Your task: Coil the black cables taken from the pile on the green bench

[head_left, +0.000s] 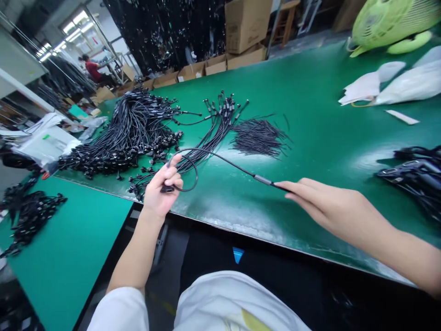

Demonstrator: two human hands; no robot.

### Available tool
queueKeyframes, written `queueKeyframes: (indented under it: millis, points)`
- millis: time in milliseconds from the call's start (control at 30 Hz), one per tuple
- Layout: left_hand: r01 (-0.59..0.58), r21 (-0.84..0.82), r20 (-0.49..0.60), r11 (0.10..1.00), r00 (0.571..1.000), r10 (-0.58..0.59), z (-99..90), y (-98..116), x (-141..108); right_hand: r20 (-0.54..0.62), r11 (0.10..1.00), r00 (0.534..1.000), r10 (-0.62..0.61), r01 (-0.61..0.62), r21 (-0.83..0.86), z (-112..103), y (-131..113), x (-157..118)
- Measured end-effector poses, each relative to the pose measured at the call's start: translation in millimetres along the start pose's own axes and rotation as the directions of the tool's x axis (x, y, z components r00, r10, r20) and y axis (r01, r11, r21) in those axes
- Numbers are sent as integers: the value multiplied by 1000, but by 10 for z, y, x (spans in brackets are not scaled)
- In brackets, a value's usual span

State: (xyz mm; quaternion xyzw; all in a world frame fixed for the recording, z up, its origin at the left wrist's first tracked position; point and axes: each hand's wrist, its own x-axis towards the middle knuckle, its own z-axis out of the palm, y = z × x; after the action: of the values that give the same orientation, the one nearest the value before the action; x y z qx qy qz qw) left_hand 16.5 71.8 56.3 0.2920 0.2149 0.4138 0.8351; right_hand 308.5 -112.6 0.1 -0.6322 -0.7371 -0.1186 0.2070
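Low and left of center, the left hand curls closed around a looped black cable, its dark plug tucked in the palm. At right of center, the right hand pinches the other end between thumb and fingers, near a gray sleeve. Gripped at both ends, the cable hangs above the green table, clear of the rest. Just beyond, mid-frame, a loose bundle lies roughly lengthwise, probably to keep its ends together; short black strips lie beside it, seemingly for easy reach. A large cable pile fills upper left. Farther back stand cardboard boxes; a person sits far upper left.
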Motion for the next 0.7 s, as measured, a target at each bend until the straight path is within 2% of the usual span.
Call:
queueKeyframes:
  millis: [100, 167, 333, 400, 467, 533, 600, 667, 700]
  points:
    - [85, 119, 11, 989, 996, -87, -3, -137, 84, -152, 982, 985, -76, 48, -181, -103, -91, -25]
    - [117, 122, 44, 986, 991, -123, -11, -200, 118, -174, 982, 983, -61, 28, -187, -152, -77, -15]
    - [96, 46, 88, 994, 991, -100, -21, -213, 142, -64, 989, 997, -36, 27, -142, -91, 13, -28]
    - [72, 118, 92, 990, 992, -83, -22, -252, 145, -22, 992, 999, -46, 43, -122, -19, -22, -30]
    - [31, 282, 113, 959, 991, -65, -6, -356, 133, 20, 993, 998, -65, 67, -98, 40, -126, -12]
    - [-57, 518, 183, 853, 982, -45, 36, -513, 89, 102, 992, 987, -126, 127, -11, 56, -282, 37]
    - [-184, 732, 312, 656, 946, -83, 96, -680, 5, 162, 970, 962, -218, 195, 146, 17, -438, 126]
    - [-276, 835, 415, 476, 884, -216, 148, -808, -97, 135, 936, 961, -240, 193, 293, -55, -533, 250]
    - [-279, 853, 431, 441, 852, -295, 163, -849, -143, 99, 922, 974, -203, 156, 353, -87, -547, 315]
